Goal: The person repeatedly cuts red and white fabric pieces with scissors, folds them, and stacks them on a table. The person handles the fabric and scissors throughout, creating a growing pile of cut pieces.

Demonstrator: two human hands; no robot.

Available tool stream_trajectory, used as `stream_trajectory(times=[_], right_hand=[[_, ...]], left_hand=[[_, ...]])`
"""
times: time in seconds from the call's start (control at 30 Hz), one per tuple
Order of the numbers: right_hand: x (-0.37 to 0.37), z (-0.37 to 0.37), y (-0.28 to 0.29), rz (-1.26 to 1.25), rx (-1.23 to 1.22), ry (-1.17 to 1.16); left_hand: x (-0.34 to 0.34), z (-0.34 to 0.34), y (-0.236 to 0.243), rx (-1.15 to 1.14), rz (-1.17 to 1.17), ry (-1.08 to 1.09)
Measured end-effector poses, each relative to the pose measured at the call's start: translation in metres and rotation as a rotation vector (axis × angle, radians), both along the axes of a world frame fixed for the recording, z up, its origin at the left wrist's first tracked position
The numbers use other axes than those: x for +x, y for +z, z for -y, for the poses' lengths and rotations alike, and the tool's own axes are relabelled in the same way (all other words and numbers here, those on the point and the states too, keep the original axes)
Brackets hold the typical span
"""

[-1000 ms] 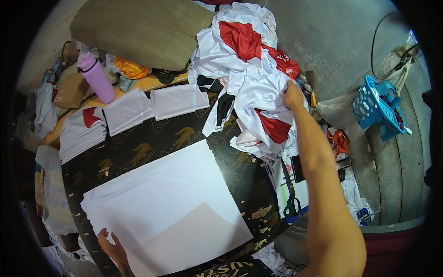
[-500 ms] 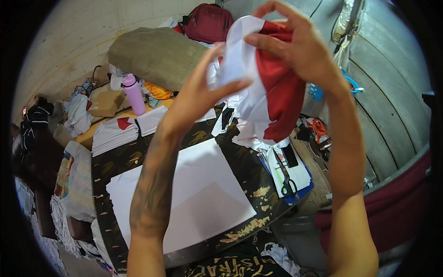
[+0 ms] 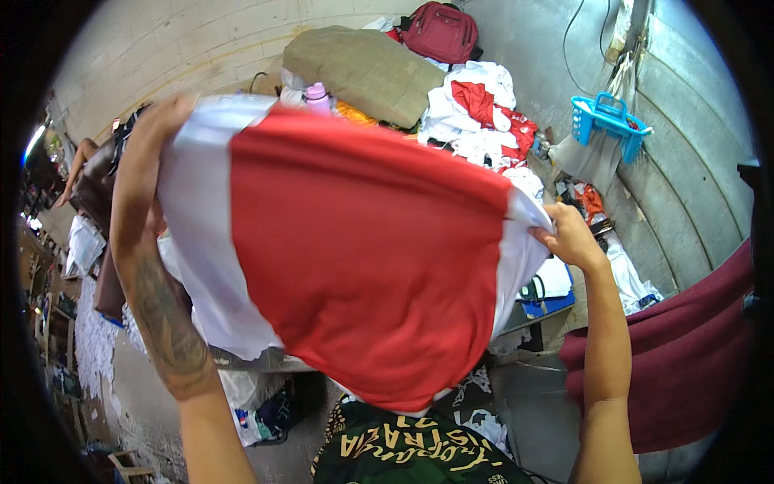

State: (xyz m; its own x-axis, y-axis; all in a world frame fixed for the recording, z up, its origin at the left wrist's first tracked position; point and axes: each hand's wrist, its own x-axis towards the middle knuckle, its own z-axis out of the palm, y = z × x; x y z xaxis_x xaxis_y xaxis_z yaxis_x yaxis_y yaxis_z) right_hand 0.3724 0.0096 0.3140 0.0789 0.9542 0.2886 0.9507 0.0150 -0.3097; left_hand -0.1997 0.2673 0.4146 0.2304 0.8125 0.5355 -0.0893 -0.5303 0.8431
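Observation:
A wide red and white cloth [image 3: 367, 234] is spread in the air before me, red in the middle with white at both sides. My left hand [image 3: 171, 119], a little blurred, is closed on its far left corner. At the right, my right hand [image 3: 574, 235] pinches the white edge between thumb and fingers. The lower part of the cloth sags toward my body. Most of the table and the white sheets on it are hidden beneath. A blue clipboard [image 3: 548, 305] with papers peeks out near the cloth's right edge.
White and red garments [image 3: 476, 109] lie heaped at the back, near an olive bundle [image 3: 367, 74] and a maroon backpack [image 3: 441, 32]. The pink bottle [image 3: 318, 99] shows past the cloth. A blue basket [image 3: 610, 125] hangs at right, above a maroon fabric [image 3: 669, 363].
The cloth was bunched between my raised hands and is now stretched wide. My left hand moved left, my right hand down. The view has shifted, and the cloth now covers the table.

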Motion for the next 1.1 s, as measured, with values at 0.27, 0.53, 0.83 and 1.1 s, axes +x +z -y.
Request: stream_trajectory(times=[0.27, 0.53, 0.83, 1.1], right_hand=[[-0.115, 0.023, -0.135, -0.601, 0.076, 0.243], [-0.237, 0.060, -0.156, -0.392, -0.706, 0.491], [-0.077, 0.033, -0.065, -0.274, -0.049, 0.195], [-0.043, -0.041, -0.102, -0.667, 0.536, -0.214]], left_hand=[[0.017, 0.172, -0.190, -0.052, -1.295, 0.289], [-0.051, 0.231, -0.263, -0.439, -0.105, 0.297], [-0.200, 0.203, -0.257, -0.527, 0.040, 0.549], [-0.109, 0.061, -0.255, -0.078, -0.113, 1.037]])
